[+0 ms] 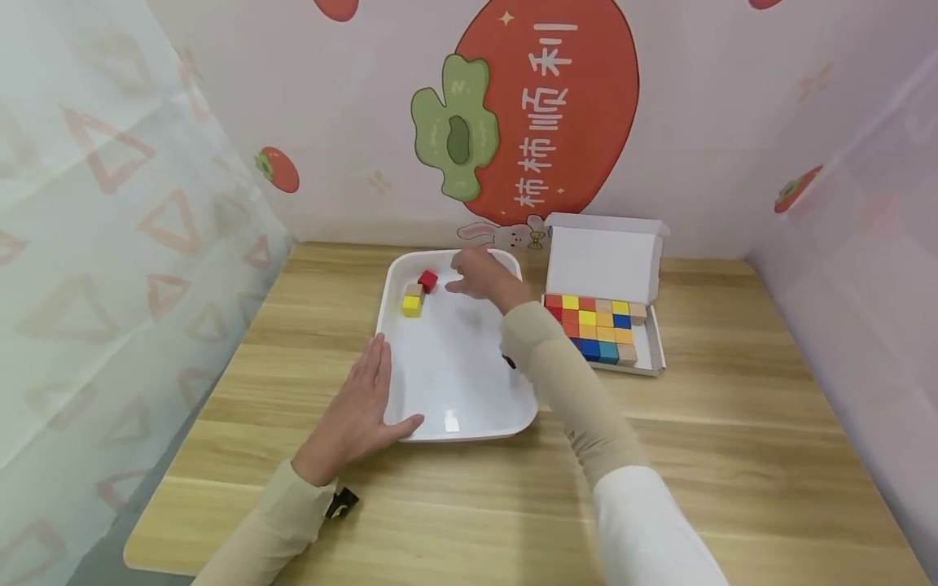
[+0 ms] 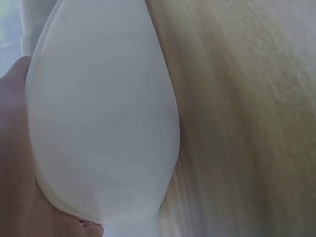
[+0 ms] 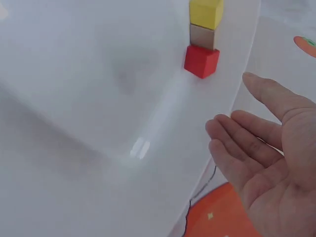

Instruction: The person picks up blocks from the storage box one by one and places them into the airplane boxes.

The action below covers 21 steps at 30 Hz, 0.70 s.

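Note:
My left hand lies along the near left corner of a white tray, fingers straight against its side and thumb at the front rim. In the left wrist view the same hand borders the tray. Over the tray's far part hovers my right hand, holding nothing. The right wrist view shows its fingers loosely extended and the thumb apart. Close by, inside the tray, are a red block, a plain wooden block and a yellow block, set in a row.
Right of the tray, an open white box holds rows of coloured cubes, its lid raised at the back. Both stand on a wooden table. A printed backdrop rises behind the table.

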Each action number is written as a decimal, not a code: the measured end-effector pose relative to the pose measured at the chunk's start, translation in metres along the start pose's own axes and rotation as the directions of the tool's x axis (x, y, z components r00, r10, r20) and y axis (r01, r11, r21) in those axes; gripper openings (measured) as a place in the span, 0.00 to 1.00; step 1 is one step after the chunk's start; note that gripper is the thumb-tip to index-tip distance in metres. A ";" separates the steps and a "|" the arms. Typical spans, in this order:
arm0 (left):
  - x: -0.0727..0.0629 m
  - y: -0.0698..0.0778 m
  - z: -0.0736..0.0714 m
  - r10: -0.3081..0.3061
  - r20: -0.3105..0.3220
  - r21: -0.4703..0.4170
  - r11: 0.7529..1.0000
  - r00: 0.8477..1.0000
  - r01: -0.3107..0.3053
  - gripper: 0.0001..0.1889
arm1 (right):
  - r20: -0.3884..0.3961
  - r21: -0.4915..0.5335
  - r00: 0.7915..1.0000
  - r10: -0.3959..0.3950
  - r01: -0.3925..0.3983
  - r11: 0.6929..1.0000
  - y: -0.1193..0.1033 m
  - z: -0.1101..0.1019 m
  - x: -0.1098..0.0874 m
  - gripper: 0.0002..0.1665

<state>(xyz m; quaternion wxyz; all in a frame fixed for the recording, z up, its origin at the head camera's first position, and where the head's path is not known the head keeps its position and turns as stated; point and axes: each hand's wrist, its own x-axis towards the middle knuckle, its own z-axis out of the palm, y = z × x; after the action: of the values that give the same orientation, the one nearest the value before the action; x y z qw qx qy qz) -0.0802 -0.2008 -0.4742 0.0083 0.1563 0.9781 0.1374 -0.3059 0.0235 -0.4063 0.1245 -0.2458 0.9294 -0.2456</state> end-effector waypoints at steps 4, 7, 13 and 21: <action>0.001 0.002 0.000 0.001 0.000 -0.002 1.000 1.000 -0.001 0.64 | -0.025 0.060 0.998 0.049 -0.047 0.997 -0.001 0.021 0.015 0.28; 0.002 0.002 0.000 0.002 0.002 -0.001 1.000 1.000 -0.002 0.65 | -0.064 0.098 0.993 0.103 -0.097 0.990 0.002 0.037 0.027 0.27; 0.002 0.000 0.002 0.021 -0.018 -0.007 1.000 1.000 -0.021 0.65 | -0.120 0.162 0.977 0.174 -0.154 0.975 0.004 0.061 0.043 0.25; 0.001 0.001 0.002 0.017 -0.021 -0.007 1.000 1.000 -0.018 0.65 | -0.167 0.130 0.973 0.160 -0.140 0.982 -0.005 0.069 0.047 0.18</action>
<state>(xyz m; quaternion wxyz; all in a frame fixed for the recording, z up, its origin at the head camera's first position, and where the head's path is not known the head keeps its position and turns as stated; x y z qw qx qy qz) -0.0809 -0.1992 -0.4754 -0.0026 0.1634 0.9762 0.1424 -0.3198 -0.0317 -0.4675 0.0741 -0.1444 0.9367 -0.3103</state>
